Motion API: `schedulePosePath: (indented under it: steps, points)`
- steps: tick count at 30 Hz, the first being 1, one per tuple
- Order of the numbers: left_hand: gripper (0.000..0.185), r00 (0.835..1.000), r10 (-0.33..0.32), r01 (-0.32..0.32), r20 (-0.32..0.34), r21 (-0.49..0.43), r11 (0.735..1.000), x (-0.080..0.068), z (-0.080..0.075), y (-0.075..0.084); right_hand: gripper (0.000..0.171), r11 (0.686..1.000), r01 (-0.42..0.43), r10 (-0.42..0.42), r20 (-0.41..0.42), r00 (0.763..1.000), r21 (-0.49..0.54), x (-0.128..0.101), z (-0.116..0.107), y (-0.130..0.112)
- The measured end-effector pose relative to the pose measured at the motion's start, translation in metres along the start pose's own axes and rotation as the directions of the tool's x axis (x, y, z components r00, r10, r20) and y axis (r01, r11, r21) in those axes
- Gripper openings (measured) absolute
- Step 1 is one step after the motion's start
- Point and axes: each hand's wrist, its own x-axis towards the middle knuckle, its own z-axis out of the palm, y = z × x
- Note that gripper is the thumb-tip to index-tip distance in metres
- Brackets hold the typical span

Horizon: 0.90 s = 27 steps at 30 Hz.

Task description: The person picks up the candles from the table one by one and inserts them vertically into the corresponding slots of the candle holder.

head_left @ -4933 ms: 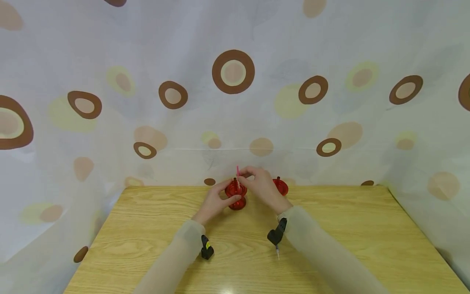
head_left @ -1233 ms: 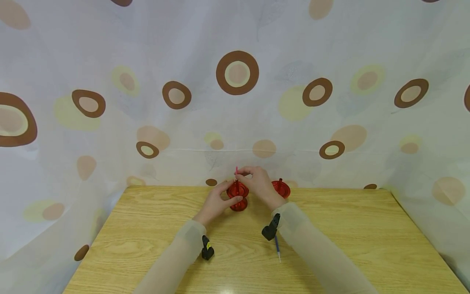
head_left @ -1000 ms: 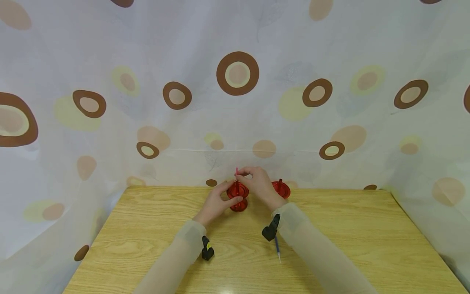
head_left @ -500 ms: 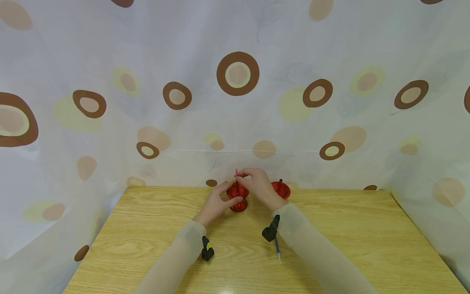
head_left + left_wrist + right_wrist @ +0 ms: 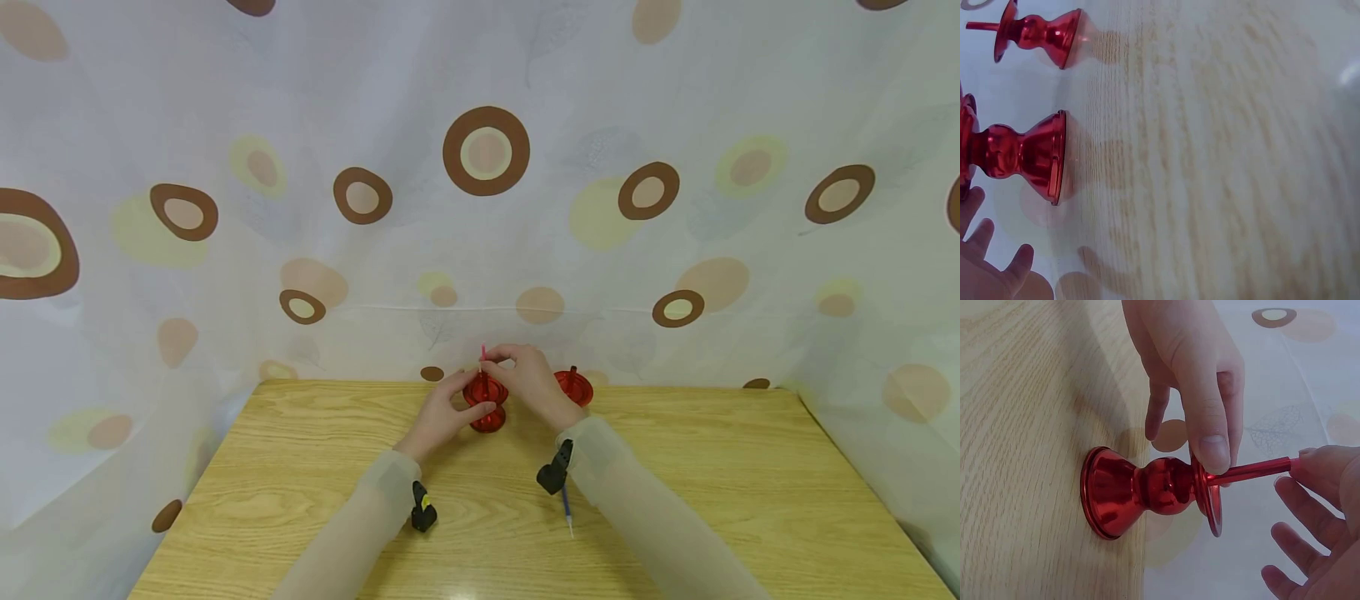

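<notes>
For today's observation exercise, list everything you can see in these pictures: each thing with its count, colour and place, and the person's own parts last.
Candle holder: one, red, far middle of table, between the hands.
Candle: one, thin, red-pink, standing in that holder's top.
Second candle holder: one, red, at the far edge, right of the first.
Pen: one, blue, lying on the table by the right forearm.
Table: one, light wood grain.
Curtain: one, white with brown and yellow circles, behind and beside the table.
Left hand: steadies the first holder's dish.
Right hand: pinches the candle's top with its fingers.
</notes>
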Motion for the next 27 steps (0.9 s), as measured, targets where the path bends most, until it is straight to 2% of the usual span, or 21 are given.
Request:
schedulePosePath:
  steps: [6, 15, 23, 27]
  points:
    - [0.071, 0.999, -0.033, 0.033, 0.005, -0.008, 0.999, 0.0, 0.0, 0.001, 0.023, 1.0, 0.001, -0.001, -0.008, 1.0, -0.007, -0.003, -0.006, -0.005]
    - [0.075, 0.999, -0.047, 0.047, 0.01, -0.016, 0.999, -0.001, 0.0, 0.003, 0.024, 0.999, 0.02, -0.02, -0.007, 1.0, -0.032, -0.011, -0.012, -0.006]
    - [0.075, 0.999, -0.047, 0.046, -0.001, -0.053, 0.998, -0.004, -0.003, 0.002, 0.024, 0.992, 0.067, -0.069, -0.009, 0.998, -0.105, -0.021, -0.017, -0.007]
    - [0.068, 0.999, -0.01, 0.008, -0.031, -0.059, 0.998, -0.005, -0.004, 0.003, 0.023, 0.987, 0.087, -0.09, -0.013, 0.996, -0.135, -0.026, -0.018, -0.006]
